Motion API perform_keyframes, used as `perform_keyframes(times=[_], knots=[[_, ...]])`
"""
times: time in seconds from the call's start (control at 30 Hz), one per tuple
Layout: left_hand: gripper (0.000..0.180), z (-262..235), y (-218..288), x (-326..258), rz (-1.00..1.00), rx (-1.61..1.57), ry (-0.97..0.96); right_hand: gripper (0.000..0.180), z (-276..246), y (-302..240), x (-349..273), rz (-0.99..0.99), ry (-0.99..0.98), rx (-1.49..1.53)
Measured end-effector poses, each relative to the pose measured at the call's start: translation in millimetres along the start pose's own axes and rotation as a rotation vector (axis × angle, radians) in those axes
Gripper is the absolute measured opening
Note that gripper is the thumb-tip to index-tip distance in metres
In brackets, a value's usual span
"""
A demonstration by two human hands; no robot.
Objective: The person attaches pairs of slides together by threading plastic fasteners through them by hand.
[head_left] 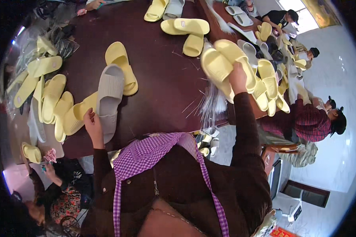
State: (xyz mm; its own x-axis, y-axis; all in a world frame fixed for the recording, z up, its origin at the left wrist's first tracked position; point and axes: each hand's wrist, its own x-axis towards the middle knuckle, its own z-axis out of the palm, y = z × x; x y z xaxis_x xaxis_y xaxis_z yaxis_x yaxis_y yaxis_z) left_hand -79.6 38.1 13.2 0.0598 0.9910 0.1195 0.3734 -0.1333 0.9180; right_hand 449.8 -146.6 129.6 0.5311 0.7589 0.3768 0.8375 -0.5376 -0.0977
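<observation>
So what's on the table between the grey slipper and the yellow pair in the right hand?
Mostly bare dark tabletop; only thin pale strands, in the head view.

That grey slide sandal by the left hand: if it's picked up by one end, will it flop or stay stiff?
The grey slide sandal looks thick and moulded, so it probably stays fairly stiff, with slight bending. The right hand lifts two yellow sandals together, which suggests the grey one is light too. Its ribbed strap should grip well; it lies flat, unlikely to roll.
</observation>
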Motion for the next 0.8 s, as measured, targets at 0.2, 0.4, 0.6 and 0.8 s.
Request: perform_keyframes(times=[0.2, 0.4, 0.6, 0.8], knots=[[0.033, 3.4, -12.1, -5.6, 0.173, 0.212, 0.017, 0.022, 52.5, 89.1, -15.5, 0.229, 0.013, -0.242], [0.035, -9.9, -33.4, -15.7, 0.022, 0.172, 0.023, 0.031, 72.1, 142.0, -8.3, 0.264, 0.029, -0.31], [0.037, -18.6, -46.0, -18.5, 0.062, 0.374, 0.032, 0.037, 80.0, 203.8, 18.9, 0.392, -0.038, -0.288], [0.04, -15.4, 6.4, -10.4, 0.012, 0.35, 0.066, 0.042, 98.0, 253.6, 35.3, 0.282, -0.009, -0.328]])
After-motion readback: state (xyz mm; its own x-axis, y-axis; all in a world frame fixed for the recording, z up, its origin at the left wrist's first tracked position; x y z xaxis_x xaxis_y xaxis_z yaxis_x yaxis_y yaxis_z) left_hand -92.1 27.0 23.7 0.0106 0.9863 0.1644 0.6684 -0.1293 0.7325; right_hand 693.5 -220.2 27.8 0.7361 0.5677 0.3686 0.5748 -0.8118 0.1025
